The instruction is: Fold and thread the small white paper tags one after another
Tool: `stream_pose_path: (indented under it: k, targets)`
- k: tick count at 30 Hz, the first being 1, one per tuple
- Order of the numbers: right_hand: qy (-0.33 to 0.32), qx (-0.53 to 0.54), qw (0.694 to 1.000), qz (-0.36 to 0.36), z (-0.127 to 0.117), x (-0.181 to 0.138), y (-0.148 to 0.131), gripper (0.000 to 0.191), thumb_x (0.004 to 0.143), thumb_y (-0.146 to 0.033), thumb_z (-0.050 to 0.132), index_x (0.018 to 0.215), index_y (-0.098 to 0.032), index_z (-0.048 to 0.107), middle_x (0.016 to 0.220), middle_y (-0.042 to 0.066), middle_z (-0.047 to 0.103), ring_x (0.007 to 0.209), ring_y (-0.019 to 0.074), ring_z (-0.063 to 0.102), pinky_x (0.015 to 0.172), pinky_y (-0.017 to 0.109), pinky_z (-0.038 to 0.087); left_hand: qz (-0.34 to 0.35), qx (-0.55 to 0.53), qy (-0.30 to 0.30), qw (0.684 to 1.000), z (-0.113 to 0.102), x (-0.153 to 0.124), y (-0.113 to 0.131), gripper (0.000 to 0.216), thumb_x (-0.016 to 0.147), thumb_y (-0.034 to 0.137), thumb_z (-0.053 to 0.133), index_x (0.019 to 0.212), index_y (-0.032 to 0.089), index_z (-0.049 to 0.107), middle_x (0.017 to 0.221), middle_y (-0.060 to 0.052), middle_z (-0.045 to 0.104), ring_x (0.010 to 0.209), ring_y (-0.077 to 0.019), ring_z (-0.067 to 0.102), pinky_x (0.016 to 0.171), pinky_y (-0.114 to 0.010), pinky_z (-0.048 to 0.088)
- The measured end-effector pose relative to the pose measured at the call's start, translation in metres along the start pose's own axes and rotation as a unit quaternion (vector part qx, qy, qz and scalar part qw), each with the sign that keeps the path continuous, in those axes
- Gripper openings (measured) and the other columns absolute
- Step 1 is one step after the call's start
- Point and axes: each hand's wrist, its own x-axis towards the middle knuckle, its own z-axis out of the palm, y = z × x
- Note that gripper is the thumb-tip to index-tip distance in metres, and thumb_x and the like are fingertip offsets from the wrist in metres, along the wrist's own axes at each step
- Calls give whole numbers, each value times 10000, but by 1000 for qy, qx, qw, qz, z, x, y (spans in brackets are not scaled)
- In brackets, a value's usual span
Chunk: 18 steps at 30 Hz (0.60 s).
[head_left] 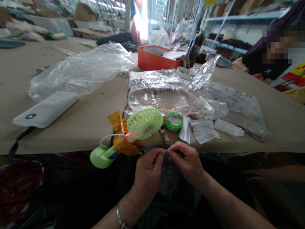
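My left hand (149,168) and my right hand (188,160) meet at the table's front edge, fingertips almost touching. Both pinch the top edge of a thin see-through plastic bag (168,181), which hangs down between them over my dark lap. Its contents, if any, are too dim to make out. Just beyond my fingertips, a small metal tool (163,133) lies at the edge. Farther back are a round green tin (174,121) and a stack of white paper labels (185,131). To the left, a light-green handheld fan (145,123) is fastened with brown tape (122,140).
Crumpled clear plastic bags (162,92) cover the table's middle, with a tape roll (183,72) on them. Behind stands an orange box (157,58). A white power bank (46,109) with a cable lies left, a pen (254,136) right. Another person (264,63) sits far right.
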Motion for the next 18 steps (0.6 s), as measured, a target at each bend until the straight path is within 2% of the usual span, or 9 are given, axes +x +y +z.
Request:
stream_pose_path:
  k: [4,8,11,13,16,18]
  targets:
    - [-20,-36,999,-30,-11,-16,-7,34,815,-206,613,835,-178,618,676,-24,606,582,89,555,542,183,445,-21,-14,-19,999,-1,-18,-7,148,811,224,563,738,197,690,622,26,655,580,-116,588,558,-174,436]
    - [-3,-128,983,-132,-34,-8,-16,38,854,-172,567,837,-190,595,691,-21,596,596,90,560,566,197,455,-87,-37,-42,995,4,-28,-27,163,801,287,581,764,215,723,696,0,716,659,-163,649,605,-207,491]
    - [29,-243,946,-213,-51,22,-21,129,887,-170,507,935,-195,624,866,43,627,836,161,588,763,296,498,-126,-42,-46,990,10,-28,-41,216,774,304,599,924,227,736,947,-33,752,900,-214,679,801,-269,520]
    - [30,-335,914,-226,-57,45,-22,214,890,-220,514,1074,-193,620,1069,93,618,1071,238,526,930,412,453,-142,-38,-51,988,12,-29,-47,267,768,313,594,984,227,725,1029,-45,738,978,-228,663,872,-303,507]
    - [-10,-431,879,-205,-57,71,-21,260,869,-310,562,1090,-189,627,1273,113,544,1250,318,392,1037,519,346,-154,-30,-54,986,12,-32,-47,263,761,336,577,936,219,734,959,-53,748,920,-234,674,861,-327,514]
    - [-44,-440,875,-197,-57,78,-18,205,867,-323,570,1007,-192,645,1295,103,535,1268,324,380,1054,533,319,-165,-29,-59,984,10,-34,-45,250,752,354,573,878,213,737,892,-51,751,869,-232,678,824,-321,522]
